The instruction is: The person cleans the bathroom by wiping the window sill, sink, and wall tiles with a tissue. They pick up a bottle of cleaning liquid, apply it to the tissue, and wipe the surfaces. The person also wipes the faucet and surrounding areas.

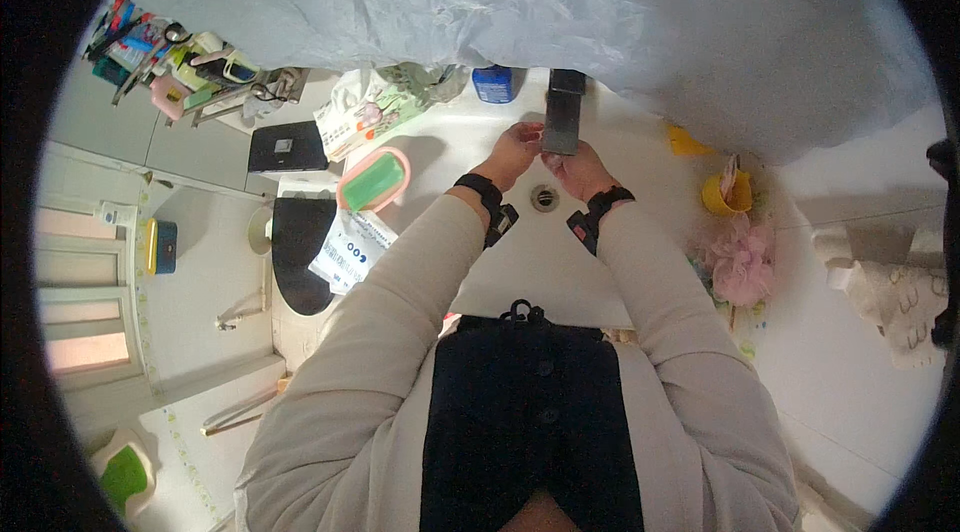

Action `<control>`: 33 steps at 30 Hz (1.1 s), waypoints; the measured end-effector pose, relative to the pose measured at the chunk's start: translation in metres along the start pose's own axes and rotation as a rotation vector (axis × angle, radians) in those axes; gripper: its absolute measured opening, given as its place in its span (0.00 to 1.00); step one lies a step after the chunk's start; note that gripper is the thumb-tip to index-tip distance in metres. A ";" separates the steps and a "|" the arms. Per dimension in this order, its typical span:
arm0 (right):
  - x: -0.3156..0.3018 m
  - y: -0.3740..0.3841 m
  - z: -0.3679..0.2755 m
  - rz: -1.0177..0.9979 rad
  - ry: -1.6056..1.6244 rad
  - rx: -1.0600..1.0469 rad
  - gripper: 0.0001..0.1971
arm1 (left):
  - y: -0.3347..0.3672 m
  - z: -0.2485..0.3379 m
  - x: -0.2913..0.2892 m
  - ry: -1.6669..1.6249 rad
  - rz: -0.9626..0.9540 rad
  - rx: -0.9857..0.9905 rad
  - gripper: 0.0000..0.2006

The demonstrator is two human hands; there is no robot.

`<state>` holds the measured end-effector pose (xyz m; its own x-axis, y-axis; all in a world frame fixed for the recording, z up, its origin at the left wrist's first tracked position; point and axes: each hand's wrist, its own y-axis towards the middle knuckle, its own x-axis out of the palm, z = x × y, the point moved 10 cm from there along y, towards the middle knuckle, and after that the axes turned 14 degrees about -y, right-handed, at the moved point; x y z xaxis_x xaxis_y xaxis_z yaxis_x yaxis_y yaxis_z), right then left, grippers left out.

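Note:
A white washbasin [490,267] lies in front of me, with a round metal drain [544,199] at its bottom. From its far edge a dark, block-shaped faucet [563,117] reaches toward me. My left hand [512,154] is just left of the faucet's end, its fingers bent and close together. My right hand [582,172] sits under and to the right of that end, its fingers curled and partly hidden by the faucet. Both hands meet there; anything small between them cannot be made out. Black bands with small devices circle both wrists.
Left of the basin are a pink soap dish [375,180] with a green insert, a printed white packet [352,250], a black box [288,147] and a plastic bag [370,117]. A blue container [493,85] stands behind. Rightward are a yellow cup [727,194] and a pink bath pouf [743,262].

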<state>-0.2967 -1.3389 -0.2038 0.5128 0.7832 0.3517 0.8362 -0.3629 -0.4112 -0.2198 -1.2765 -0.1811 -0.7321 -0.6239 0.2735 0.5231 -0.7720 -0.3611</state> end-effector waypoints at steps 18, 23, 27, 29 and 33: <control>0.014 -0.013 0.000 0.026 0.127 -0.014 0.04 | -0.034 -0.011 -0.007 0.103 -0.040 -0.112 0.25; 0.007 -0.017 -0.003 0.027 -0.376 -0.075 0.03 | -0.037 -0.012 -0.004 0.076 -0.045 -0.098 0.29; 0.006 -0.010 0.014 0.015 -0.309 -0.007 0.02 | -0.039 -0.011 -0.001 0.081 -0.036 -0.110 0.29; 0.005 -0.009 0.015 0.017 -0.399 0.004 0.04 | -0.040 -0.012 0.000 0.049 -0.034 -0.135 0.27; 0.010 -0.018 0.005 0.033 -0.554 -0.029 0.10 | -0.042 -0.014 -0.002 0.078 -0.013 -0.160 0.24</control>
<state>-0.3073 -1.3220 -0.1969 0.3662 0.9169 -0.1588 0.8307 -0.3991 -0.3881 -0.2462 -1.2406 -0.1788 -0.7729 -0.5982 0.2116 0.4421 -0.7469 -0.4967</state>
